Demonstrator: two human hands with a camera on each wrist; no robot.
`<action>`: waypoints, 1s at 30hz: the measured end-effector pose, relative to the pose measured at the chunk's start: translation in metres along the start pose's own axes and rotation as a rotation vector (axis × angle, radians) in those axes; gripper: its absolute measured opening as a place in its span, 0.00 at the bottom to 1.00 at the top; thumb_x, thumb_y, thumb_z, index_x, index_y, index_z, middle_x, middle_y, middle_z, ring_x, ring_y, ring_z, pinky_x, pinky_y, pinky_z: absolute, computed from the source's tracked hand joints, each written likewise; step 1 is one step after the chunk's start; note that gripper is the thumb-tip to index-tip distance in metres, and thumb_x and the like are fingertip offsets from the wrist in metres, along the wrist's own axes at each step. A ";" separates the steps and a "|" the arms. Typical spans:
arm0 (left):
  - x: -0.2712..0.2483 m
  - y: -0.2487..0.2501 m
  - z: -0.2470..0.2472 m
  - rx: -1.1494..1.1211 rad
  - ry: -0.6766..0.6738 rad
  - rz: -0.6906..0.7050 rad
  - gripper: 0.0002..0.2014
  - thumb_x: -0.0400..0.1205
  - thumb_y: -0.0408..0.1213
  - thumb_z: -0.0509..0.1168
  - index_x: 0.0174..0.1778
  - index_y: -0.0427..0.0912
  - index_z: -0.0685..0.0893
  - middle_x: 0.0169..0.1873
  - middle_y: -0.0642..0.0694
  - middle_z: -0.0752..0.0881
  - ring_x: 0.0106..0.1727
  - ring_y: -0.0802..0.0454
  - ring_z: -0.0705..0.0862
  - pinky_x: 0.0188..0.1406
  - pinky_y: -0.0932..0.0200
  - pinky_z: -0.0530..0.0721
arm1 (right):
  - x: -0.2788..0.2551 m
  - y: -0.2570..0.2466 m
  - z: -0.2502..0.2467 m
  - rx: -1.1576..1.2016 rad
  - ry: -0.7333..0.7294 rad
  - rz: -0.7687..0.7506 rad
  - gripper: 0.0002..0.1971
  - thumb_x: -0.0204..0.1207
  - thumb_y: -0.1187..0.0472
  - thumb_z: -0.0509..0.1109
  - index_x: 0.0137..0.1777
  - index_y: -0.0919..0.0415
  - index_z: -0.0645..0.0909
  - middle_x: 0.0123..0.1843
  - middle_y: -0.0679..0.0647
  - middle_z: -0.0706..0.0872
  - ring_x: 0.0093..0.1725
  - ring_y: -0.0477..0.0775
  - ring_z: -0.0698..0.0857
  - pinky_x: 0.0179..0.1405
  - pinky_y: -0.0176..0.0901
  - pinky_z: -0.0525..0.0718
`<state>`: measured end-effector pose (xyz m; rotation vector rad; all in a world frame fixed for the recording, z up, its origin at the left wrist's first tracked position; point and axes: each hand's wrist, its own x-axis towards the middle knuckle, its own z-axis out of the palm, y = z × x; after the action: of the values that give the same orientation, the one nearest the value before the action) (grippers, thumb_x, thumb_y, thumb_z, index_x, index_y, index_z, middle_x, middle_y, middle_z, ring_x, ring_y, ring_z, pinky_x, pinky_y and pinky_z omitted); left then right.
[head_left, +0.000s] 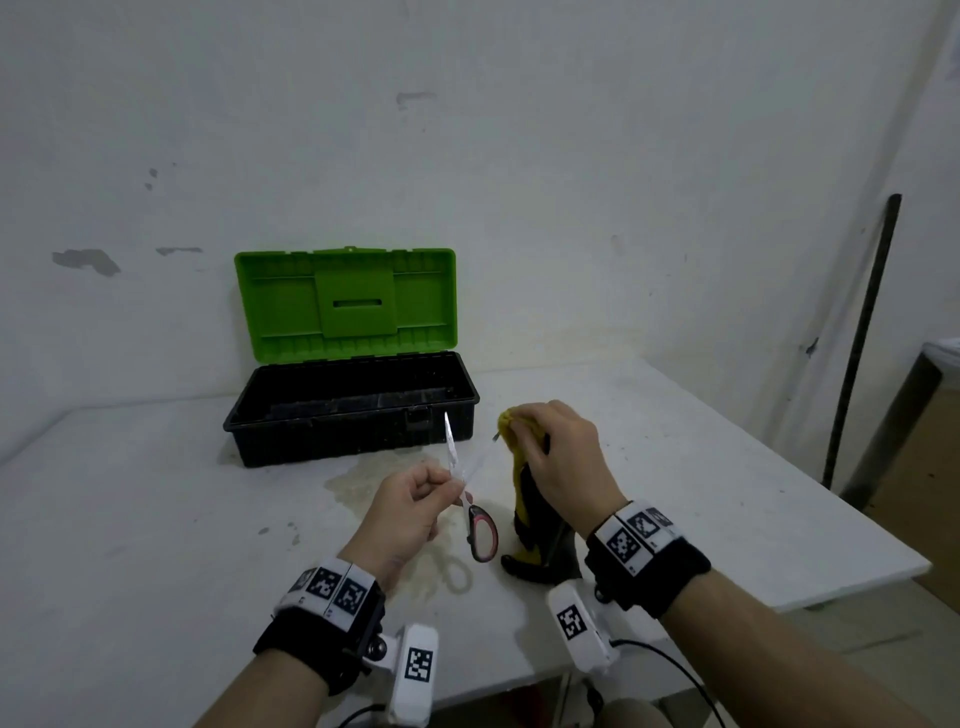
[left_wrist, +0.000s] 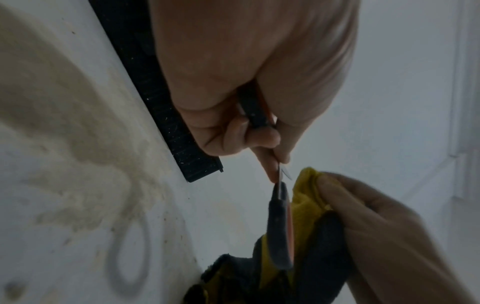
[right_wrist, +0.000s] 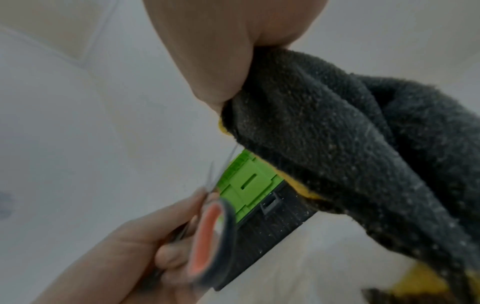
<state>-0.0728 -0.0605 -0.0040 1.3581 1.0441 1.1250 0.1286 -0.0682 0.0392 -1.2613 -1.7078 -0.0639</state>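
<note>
My left hand (head_left: 423, 491) grips a pair of scissors (head_left: 482, 534) with black and pink handles, one handle inside its curled fingers. The blades (head_left: 450, 446) are spread apart and point up toward the toolbox. My right hand (head_left: 540, 441) pinches a yellow and dark grey cloth (head_left: 527, 512) around the tip of the right blade. The rest of the cloth hangs down to the table. The left wrist view shows the left hand (left_wrist: 246, 82), the free scissor handle (left_wrist: 280, 232), the cloth (left_wrist: 306, 205) and the right hand (left_wrist: 376, 226). The right wrist view shows the cloth (right_wrist: 337, 133) under the right hand (right_wrist: 207, 51) and the scissors (right_wrist: 207, 236).
A black toolbox (head_left: 291, 439) with its green lid (head_left: 345, 304) raised stands open behind the hands, against the wall. The white table (head_left: 156, 519) has a brownish stain (head_left: 358, 483) near the hands. Its right edge lies close to my right arm. A dark pole (head_left: 862, 338) leans on the wall.
</note>
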 end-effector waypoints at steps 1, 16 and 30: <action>0.000 0.000 0.001 -0.003 0.004 -0.001 0.04 0.84 0.33 0.69 0.47 0.35 0.85 0.35 0.45 0.90 0.22 0.59 0.71 0.23 0.65 0.70 | -0.005 -0.006 0.002 0.010 -0.048 -0.036 0.06 0.81 0.61 0.70 0.53 0.55 0.87 0.46 0.51 0.86 0.45 0.47 0.83 0.49 0.33 0.78; 0.002 -0.002 0.002 -0.004 -0.037 -0.042 0.06 0.84 0.35 0.70 0.49 0.35 0.87 0.34 0.47 0.88 0.22 0.56 0.71 0.23 0.62 0.72 | -0.016 -0.019 0.006 -0.038 -0.335 -0.004 0.09 0.83 0.55 0.66 0.53 0.54 0.87 0.47 0.50 0.84 0.46 0.50 0.82 0.49 0.43 0.81; 0.006 0.002 -0.005 -0.056 0.041 -0.115 0.08 0.77 0.27 0.76 0.50 0.37 0.88 0.41 0.44 0.88 0.42 0.51 0.88 0.41 0.59 0.87 | -0.017 -0.009 0.011 -0.106 -0.325 0.116 0.08 0.83 0.57 0.65 0.52 0.55 0.86 0.46 0.52 0.83 0.47 0.53 0.81 0.48 0.44 0.80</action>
<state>-0.0769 -0.0540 -0.0013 1.2195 1.0986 1.0927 0.1151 -0.0785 0.0254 -1.5107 -1.9216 0.1278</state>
